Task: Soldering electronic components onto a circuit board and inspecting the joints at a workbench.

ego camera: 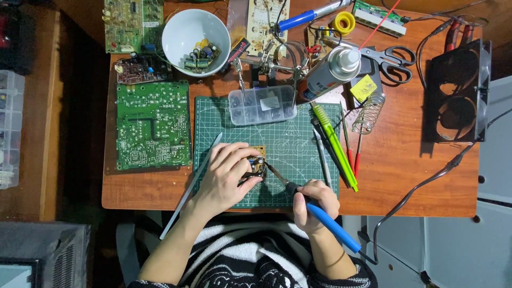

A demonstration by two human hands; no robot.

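My left hand point(226, 173) holds a small brown circuit board point(257, 162) down on the green cutting mat point(290, 146); its fingers pinch the board's edges. My right hand point(316, 204) grips a blue-handled soldering iron point(320, 218) like a pen. The iron's metal tip points up-left and reaches the board's right edge, close to my left fingertips. A thin strip of white solder or rod point(192, 184) lies slanted along the mat's left edge, beside my left wrist.
A large green circuit board point(153, 125), a white bowl of components point(196, 34), a clear parts box point(262, 104), a spray can point(330, 72), scissors point(392, 57), a coiled iron stand point(369, 113), green and red tools point(336, 144) and a black fan point(458, 90) crowd the wooden table point(405, 176).
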